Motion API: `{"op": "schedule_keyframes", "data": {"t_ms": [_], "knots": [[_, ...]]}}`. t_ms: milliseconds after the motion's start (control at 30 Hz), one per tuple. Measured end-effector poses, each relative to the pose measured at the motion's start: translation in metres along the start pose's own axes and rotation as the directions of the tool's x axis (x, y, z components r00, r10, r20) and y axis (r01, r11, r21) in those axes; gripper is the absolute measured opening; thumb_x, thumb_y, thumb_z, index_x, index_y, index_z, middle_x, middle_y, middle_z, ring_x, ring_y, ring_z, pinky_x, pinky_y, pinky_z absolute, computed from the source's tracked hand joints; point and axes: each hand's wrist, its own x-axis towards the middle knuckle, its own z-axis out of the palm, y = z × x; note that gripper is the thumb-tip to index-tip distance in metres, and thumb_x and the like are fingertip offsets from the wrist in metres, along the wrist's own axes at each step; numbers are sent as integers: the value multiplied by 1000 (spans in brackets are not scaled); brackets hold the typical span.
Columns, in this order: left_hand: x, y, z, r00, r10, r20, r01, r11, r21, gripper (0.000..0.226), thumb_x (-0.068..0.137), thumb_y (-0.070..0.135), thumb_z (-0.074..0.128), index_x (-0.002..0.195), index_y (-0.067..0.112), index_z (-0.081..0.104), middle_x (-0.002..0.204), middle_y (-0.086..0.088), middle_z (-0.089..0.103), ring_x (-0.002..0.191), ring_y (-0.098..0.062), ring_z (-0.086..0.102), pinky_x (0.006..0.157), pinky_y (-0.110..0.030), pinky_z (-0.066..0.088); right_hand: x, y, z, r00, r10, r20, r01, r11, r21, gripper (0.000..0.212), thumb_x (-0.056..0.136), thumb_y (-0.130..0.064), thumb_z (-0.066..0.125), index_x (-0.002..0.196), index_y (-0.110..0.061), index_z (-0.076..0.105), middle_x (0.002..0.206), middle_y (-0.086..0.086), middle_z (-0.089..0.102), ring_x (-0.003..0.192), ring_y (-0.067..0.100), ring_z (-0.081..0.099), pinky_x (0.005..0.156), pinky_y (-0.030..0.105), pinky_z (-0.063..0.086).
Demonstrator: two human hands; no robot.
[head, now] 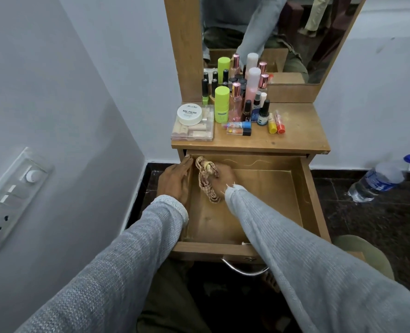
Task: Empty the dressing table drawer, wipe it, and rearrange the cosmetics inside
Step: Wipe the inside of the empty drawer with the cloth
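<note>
The wooden drawer is pulled out, and nothing but the cloth lies inside it. My right hand grips a checked cloth in the drawer's far left corner. My left hand rests on the drawer's left side wall, fingers laid along its top edge. The cosmetics stand on the dressing table top: a white nail polish jar on a clear box, a green bottle, a pink bottle, several small dark bottles and tubes.
A mirror rises behind the table top. A plastic water bottle lies on the dark floor to the right. A switch panel is on the left wall. The drawer's metal handle faces me.
</note>
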Motion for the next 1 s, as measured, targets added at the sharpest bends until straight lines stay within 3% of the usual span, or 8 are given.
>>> {"op": "schedule_keyframes", "data": {"t_ms": [233,400,533,667,767,833,900,1000], "knots": [[-3,6,-2,999,-19,-46,14,993,-115,41,92,10,39,128,9,59,131,-10,58,114,-24,56,97,2,22,5,-4,16,997,-14,78,9,997,74,20,87,1,57,104,-3,68,104,14,70,98,27,65,92,39,52],[-6,9,-2,998,-26,-64,20,996,-92,48,87,4,37,129,11,57,132,-7,58,109,-23,56,98,-14,33,-27,11,5,961,-65,269,61,998,23,24,87,0,62,112,1,64,112,18,68,107,29,62,88,29,50],[-6,8,-1,999,-41,-36,38,996,-77,52,86,0,36,132,14,55,131,-9,58,109,-26,57,101,-30,43,-13,14,16,971,-20,239,26,999,-23,24,89,-5,59,111,-8,67,110,9,69,103,23,64,91,26,50],[-5,10,-3,998,-53,-31,51,996,-70,51,87,2,37,133,14,54,128,-13,59,113,-28,56,100,-29,41,0,11,24,991,-7,137,2,999,37,32,87,-3,58,116,-12,67,115,7,69,105,22,63,91,24,48],[-7,10,-1,996,-84,-36,80,990,-117,46,91,9,35,131,15,56,123,-10,60,107,-21,56,94,-19,39,-5,16,22,986,-38,162,30,998,50,34,85,-3,61,117,-13,65,116,6,68,107,21,62,94,26,47],[-4,8,1,988,-153,-26,148,978,-145,38,94,5,42,127,14,59,114,-9,59,100,-18,55,89,-13,37,-14,19,16,970,-73,234,66,997,39,23,85,-3,64,107,-7,66,106,9,69,97,22,63,88,29,51],[1,6,4,975,-221,23,223,968,-118,30,92,3,51,119,11,62,110,-10,60,100,-22,57,90,-24,43,-26,24,9,922,-122,368,117,992,38,18,83,0,66,101,0,65,97,9,67,87,19,61,82,30,51],[-5,13,1,974,-223,-46,212,961,-180,29,92,7,52,116,17,64,111,4,59,100,-9,54,95,-24,42,-35,33,5,813,-161,559,221,974,-40,23,78,0,71,99,-9,68,99,8,70,92,23,66,87,38,54]]}}
